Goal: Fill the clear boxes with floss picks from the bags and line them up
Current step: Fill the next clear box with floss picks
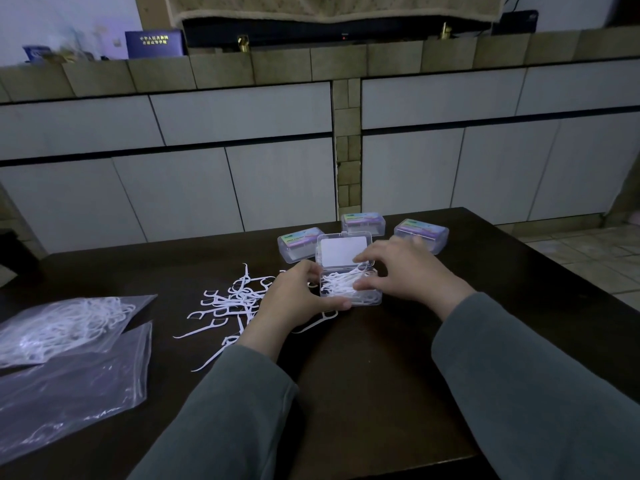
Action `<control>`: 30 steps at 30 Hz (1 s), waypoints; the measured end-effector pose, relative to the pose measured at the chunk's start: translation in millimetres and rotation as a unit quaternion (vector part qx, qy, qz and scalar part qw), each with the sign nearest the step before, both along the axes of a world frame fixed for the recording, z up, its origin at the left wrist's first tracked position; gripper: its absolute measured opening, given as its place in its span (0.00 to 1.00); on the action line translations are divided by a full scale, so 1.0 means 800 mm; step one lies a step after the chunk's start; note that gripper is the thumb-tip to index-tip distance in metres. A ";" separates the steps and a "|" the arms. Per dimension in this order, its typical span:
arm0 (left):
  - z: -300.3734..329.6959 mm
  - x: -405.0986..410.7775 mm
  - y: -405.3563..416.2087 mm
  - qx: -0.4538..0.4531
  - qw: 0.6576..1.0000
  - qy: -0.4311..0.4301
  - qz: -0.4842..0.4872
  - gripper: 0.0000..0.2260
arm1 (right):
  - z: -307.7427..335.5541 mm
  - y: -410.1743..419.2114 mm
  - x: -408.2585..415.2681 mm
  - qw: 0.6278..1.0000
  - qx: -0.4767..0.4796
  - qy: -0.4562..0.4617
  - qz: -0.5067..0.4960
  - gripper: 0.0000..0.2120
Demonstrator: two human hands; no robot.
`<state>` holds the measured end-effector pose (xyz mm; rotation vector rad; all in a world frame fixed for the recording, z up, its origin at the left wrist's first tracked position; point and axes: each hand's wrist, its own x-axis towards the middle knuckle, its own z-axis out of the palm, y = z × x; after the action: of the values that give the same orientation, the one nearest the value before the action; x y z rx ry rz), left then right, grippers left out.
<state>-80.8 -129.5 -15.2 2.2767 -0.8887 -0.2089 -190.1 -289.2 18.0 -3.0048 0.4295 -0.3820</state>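
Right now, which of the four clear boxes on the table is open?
The open box, nearest the person, between both hands: its lid stands up and loose floss picks lie inside. The three labelled boxes behind it are closed.

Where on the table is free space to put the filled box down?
Bare table lies right of the open box, below the closed boxes. Left of the box, loose floss picks and bags crowd it.
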 end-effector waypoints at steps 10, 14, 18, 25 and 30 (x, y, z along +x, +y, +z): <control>-0.001 0.001 0.002 -0.006 1.000 0.000 0.001 0.34 | -0.006 0.007 0.007 0.998 -0.028 -0.031 -0.036 0.16; -0.001 0.000 0.001 -0.003 1.000 0.000 0.005 0.34 | -0.007 0.001 0.003 0.997 -0.031 -0.017 -0.074 0.16; 0.000 -0.001 -0.001 0.002 1.000 0.002 0.005 0.34 | -0.006 0.004 -0.002 0.997 -0.020 -0.019 -0.071 0.15; 0.002 -0.002 -0.001 0.004 1.000 0.005 0.006 0.36 | -0.009 -0.003 0.006 0.989 0.061 -0.080 -0.109 0.21; 0.002 -0.001 0.000 0.006 1.000 0.001 0.000 0.36 | -0.017 0.000 0.004 0.984 0.160 -0.054 -0.058 0.50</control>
<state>-81.3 -129.4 -13.9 2.2875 -0.8897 -0.2167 -186.9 -288.8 4.7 -2.6427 0.5940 -0.4368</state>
